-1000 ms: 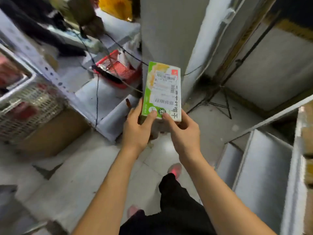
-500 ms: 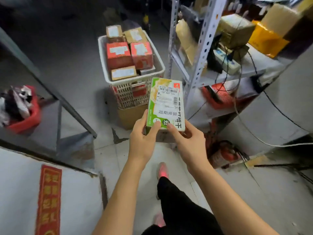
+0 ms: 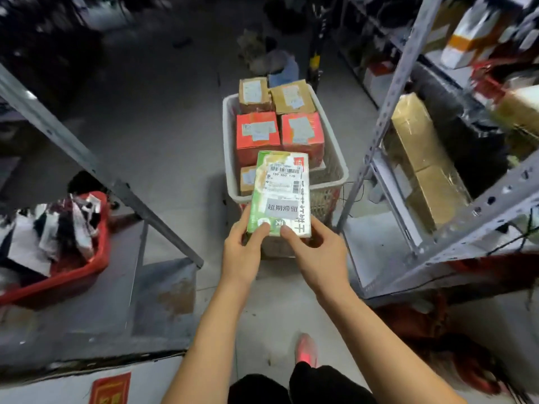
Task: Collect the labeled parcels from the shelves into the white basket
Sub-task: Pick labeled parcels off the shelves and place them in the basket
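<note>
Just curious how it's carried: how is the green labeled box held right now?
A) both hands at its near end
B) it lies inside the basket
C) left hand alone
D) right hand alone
A: the left hand and right hand both pinch the near end of the green box, not yet set in the white basket.
</note>
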